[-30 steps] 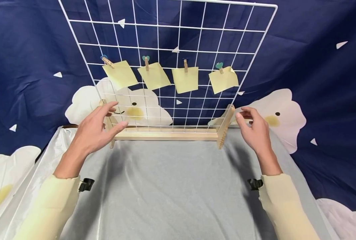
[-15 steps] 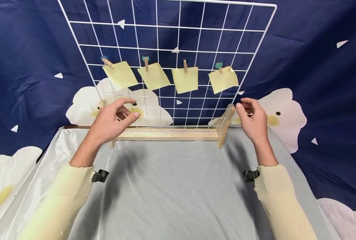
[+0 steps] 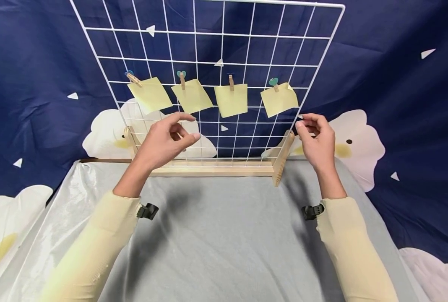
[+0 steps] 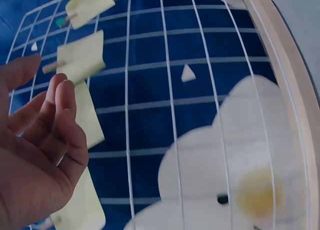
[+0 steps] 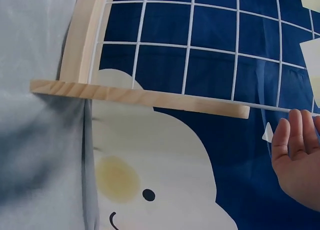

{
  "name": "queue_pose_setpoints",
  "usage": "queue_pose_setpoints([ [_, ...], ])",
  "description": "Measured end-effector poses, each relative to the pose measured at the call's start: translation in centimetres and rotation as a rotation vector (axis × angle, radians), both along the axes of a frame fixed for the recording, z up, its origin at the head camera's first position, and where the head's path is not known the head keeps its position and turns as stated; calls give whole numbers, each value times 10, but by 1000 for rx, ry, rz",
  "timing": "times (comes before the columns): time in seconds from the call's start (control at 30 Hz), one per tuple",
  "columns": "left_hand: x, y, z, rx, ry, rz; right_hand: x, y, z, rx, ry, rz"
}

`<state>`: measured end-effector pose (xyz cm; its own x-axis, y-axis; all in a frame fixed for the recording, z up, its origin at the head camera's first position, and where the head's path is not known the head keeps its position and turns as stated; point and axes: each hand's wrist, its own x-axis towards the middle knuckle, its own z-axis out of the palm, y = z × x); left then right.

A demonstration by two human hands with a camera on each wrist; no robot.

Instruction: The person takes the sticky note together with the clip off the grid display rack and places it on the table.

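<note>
A white wire grid panel [image 3: 209, 63] stands upright in a wooden base [image 3: 216, 170]. Several yellow paper notes hang across it in a row, among them one at the left [image 3: 151, 94], one at the right [image 3: 280, 100] and a middle note [image 3: 231, 100]. Small wooden clothespins [image 3: 231, 82] with heart tops pin them. My left hand [image 3: 165, 138] hovers before the grid below the second note, fingers loosely bent, holding nothing. Beside the grid's right edge, above the wooden side foot [image 3: 282, 159], my right hand [image 3: 316, 136] is raised with relaxed fingers and nothing in it.
A grey cloth [image 3: 224, 235] covers the table under the stand. Behind hangs a dark blue curtain [image 3: 378, 75] printed with white clouds and triangles. Both sleeves carry a black wrist device [image 3: 147, 211].
My left hand has moved right and up from the grid's left foot to below the second note. My right hand has risen slightly along the right edge. Notes and clips stay put.
</note>
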<state>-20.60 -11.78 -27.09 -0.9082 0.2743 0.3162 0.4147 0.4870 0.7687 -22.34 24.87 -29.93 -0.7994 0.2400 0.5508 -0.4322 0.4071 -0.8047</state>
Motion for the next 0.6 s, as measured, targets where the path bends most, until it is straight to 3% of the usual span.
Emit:
queue_pose_setpoints([
  [0.17, -6, 22, 7, 66, -8, -45, 4, -7, 11, -41, 17, 47],
  [0.43, -12, 47, 18, 120, -25, -99, -20, 4, -2, -55, 2, 49],
  [0.6, -15, 60, 25, 142, -33, -127, -26, 5, -1, -86, 0, 65],
])
